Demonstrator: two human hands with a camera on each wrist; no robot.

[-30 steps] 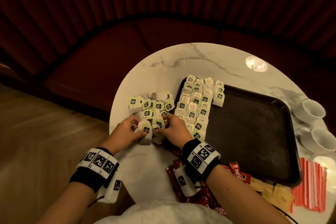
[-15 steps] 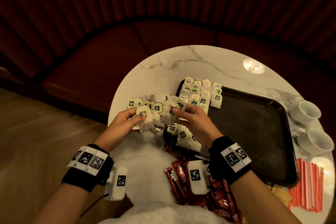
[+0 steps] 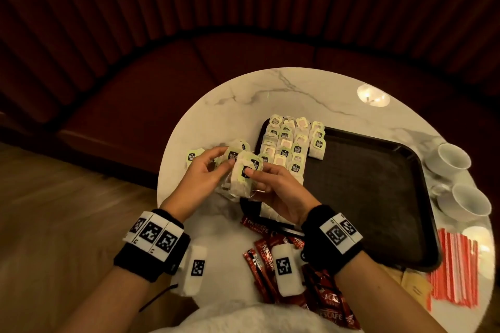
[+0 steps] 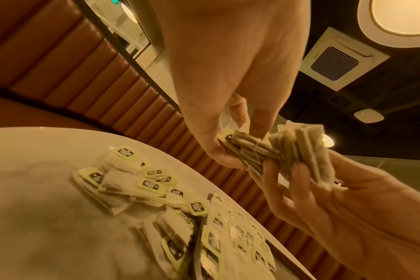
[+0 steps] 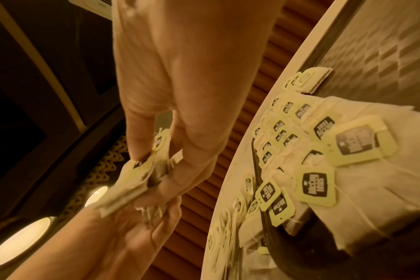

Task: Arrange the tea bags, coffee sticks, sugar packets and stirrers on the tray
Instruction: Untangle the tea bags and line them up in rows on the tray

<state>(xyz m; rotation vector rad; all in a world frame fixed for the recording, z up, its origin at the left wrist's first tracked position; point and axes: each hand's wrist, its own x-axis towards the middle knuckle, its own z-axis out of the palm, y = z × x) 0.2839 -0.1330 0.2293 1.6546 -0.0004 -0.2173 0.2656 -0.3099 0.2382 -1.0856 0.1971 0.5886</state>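
Both hands hold one bunch of tea bags in the air over the left rim of the black tray. My left hand pinches the bunch from the left, and my right hand grips it from the right. In the left wrist view the stacked tea bags sit edge-on between the fingers of both hands. Rows of tea bags with green tags lie on the tray's left part. A loose pile of tea bags lies on the marble table.
Red coffee sticks lie at the table's near edge below my right wrist. Red-and-white stirrers and yellow sugar packets lie at the right front. Two white cups stand right of the tray. A red bench curves behind.
Both hands have risen from the loose pile on the table with tea bags in them. They have come together into one bunch near the tray's left rim.
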